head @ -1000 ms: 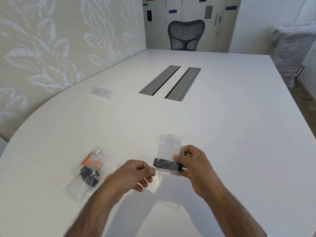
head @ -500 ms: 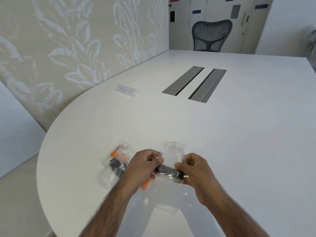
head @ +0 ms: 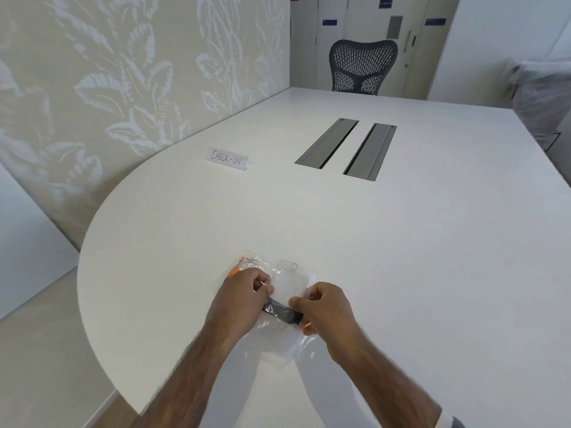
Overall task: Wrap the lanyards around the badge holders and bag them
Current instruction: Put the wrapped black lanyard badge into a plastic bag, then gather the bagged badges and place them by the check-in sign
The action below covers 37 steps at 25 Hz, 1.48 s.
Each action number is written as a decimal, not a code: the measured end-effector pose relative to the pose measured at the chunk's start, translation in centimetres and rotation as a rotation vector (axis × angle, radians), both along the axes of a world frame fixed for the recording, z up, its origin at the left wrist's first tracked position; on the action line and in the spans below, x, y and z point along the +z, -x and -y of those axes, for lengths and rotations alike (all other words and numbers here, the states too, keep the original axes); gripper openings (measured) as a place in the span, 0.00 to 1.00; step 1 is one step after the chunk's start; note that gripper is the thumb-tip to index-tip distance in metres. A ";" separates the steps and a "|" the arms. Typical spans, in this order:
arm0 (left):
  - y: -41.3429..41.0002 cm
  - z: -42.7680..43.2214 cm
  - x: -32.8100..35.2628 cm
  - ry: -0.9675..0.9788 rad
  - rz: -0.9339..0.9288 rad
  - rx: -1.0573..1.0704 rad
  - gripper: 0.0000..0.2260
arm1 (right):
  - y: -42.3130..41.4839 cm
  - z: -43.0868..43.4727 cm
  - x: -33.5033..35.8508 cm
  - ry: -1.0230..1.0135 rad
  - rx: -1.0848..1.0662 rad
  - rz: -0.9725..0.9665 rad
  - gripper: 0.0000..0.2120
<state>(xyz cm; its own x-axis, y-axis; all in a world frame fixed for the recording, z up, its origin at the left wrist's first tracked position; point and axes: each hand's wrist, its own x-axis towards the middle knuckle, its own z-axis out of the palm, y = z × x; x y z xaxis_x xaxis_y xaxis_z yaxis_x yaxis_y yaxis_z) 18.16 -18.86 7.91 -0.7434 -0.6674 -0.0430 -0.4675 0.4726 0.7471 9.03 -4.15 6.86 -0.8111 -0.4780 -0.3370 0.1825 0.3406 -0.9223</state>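
Nearest me, both hands work low over the white table [head: 401,242], well on my side of the CHECK-IN sign [head: 228,159].

- The left hand [head: 244,299] hung apart a second ago. It has since closed in and now pinches the left edge of the badge holder [head: 289,284].
- The right hand [head: 324,307] pinches the right end with the thumb on top, as before.
- The left hand now hides most of the finished bag [head: 239,267]. Only an orange tip and a metal clip show, just sign-side of the knuckles.

The holder is clear and flat, with a metal ring at its sign-side end. The black lanyard [head: 282,313] is wound across its middle as a flat band. A crinkled clear bag [head: 278,344] lies around it, with the loose end trailing toward me. I cannot tell how far in the holder sits.

The table edge curves round. Right of the sign are two grey cable slots [head: 327,143]. Well past the sign are a mesh chair [head: 363,67] and pale doors [head: 395,41]. Left of the sign is a leaf-patterned wall [head: 123,72].
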 end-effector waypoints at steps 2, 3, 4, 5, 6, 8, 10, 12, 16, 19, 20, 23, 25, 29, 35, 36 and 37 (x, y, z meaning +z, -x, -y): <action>-0.4 0.9 -0.3 0.052 0.036 -0.040 0.02 | -1.0 0.9 0.2 -0.016 -0.048 -0.018 0.09; -0.6 1.1 -0.4 0.084 0.053 -0.059 0.04 | -1.6 1.2 0.2 -0.031 -0.071 -0.027 0.09; -0.7 1.2 -0.4 0.122 0.069 -0.079 0.06 | -2.0 1.4 0.2 -0.052 -0.094 -0.037 0.09; -0.8 1.4 -0.4 0.160 0.073 -0.104 0.08 | -2.4 1.7 0.3 -0.075 -0.120 -0.050 0.09; -0.8 1.4 -0.4 0.196 0.070 -0.129 0.11 | -2.7 1.8 0.3 -0.095 -0.143 -0.058 0.09; -0.6 1.4 -0.6 0.272 0.060 -0.186 0.15 | -3.2 1.8 0.2 -0.125 -0.186 -0.068 0.08; -0.6 1.4 -1.0 0.353 0.074 -0.246 0.16 | -3.6 1.9 0.0 -0.157 -0.236 -0.079 0.08; -0.6 1.4 -1.3 0.418 0.085 -0.288 0.15 | -4.0 2.1 -0.2 -0.191 -0.266 -0.093 0.07; -0.7 1.7 -1.7 0.535 0.088 -0.338 0.13 | -4.5 2.8 -0.4 -0.227 -0.307 -0.120 0.08; -0.8 1.8 -1.7 0.557 0.103 -0.386 0.13 | -4.6 3.2 -0.5 -0.260 -0.329 -0.159 0.11; -0.8 1.9 -1.7 0.554 0.110 -0.401 0.14 | -4.7 3.3 -0.5 -0.275 -0.333 -0.179 0.11; -1.3 2.4 -1.6 0.495 0.100 -0.422 0.14 | -5.0 3.7 -0.6 -0.319 -0.335 -0.220 0.10; -2.0 3.0 -1.5 0.454 0.071 -0.404 0.13 | -5.1 3.8 -0.5 -0.337 -0.341 -0.234 0.10; -3.3 6.2 -1.1 0.397 -0.035 -0.235 0.12 | -4.7 2.6 -0.4 -0.343 -0.448 -0.240 0.16; -2.6 8.7 -1.7 0.174 0.241 -0.172 0.27 | -4.6 2.2 -1.5 -0.385 -0.406 -0.159 0.43; -2.2 8.6 -1.8 0.175 0.258 -0.166 0.30 | -4.6 2.6 -1.5 -0.389 -0.375 -0.160 0.47; -2.0 8.5 -1.9 0.188 0.273 -0.154 0.32 | -4.5 3.0 -1.6 -0.410 -0.342 -0.168 0.50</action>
